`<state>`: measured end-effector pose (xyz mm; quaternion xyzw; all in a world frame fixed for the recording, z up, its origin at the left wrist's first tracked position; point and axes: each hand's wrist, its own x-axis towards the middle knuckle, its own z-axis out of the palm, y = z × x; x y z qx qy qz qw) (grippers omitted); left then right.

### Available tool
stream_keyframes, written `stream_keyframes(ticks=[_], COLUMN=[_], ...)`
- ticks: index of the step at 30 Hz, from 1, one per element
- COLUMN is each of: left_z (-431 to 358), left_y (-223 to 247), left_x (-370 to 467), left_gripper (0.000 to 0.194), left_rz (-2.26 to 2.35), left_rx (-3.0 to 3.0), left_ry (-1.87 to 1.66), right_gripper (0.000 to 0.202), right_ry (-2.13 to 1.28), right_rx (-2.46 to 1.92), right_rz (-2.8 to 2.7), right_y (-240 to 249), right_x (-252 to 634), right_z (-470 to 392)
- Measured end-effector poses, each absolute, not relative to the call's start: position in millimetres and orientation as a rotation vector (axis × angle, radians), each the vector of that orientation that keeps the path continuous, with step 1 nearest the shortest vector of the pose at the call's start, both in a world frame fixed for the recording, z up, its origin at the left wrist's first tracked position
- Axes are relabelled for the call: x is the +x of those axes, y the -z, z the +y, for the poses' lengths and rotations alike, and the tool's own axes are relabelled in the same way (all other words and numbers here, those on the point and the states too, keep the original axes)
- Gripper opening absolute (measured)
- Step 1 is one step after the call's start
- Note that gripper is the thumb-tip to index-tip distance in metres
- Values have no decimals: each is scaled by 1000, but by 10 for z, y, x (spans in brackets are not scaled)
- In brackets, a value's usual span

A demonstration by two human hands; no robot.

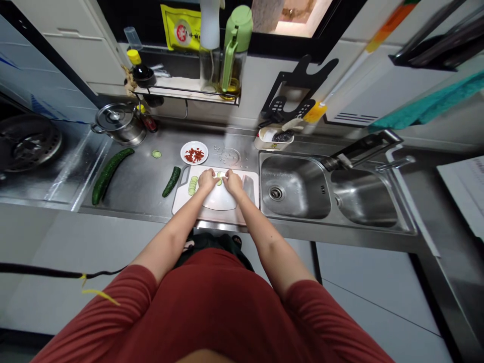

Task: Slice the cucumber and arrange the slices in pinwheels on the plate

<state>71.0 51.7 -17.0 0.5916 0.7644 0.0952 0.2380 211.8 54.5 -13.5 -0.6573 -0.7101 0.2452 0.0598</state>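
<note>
My left hand [207, 180] and my right hand [232, 181] meet over the far rim of a white plate [220, 202], which rests on a white cutting board [182, 194]. Pale green cucumber slices [220, 177] show between my closed fingertips; which hand bears which slice is hard to make out. To the left of the plate, an overlapping row of cucumber slices [192, 185] lies on the board. A knife blade [248, 187] appears to lie at the board's right side. A cut cucumber piece [172, 181] sits just left of the board.
Behind the board stands a small dish of chopped red pieces [194, 153]. A whole cucumber [109, 174], a lone slice [156, 154] and a lidded pot [119, 123] are farther left. The double sink [295, 189] adjoins the board's right. Above hangs a bottle shelf [189, 92].
</note>
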Motion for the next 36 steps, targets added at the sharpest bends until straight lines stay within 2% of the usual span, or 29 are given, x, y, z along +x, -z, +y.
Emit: stream_keyframes(ticks=[23,31,36], left_z=[484,505,507], left_y=[164,148,148], left_x=[654,707,728], left_gripper=[19,22,22], left_rz=[2029,2088,2106], left_rx=[1632,1597,1592], left_ry=[-342,-317,-278], right_gripper=[31,22,23], right_ry=[-774,-771,-789], right_rx=[-1929,-1964,-1985], right_rz=[-2178,-2031,-2035], right_y=[154,199,206], right_x=[2141,2156,2145], right_z=[535,587,600])
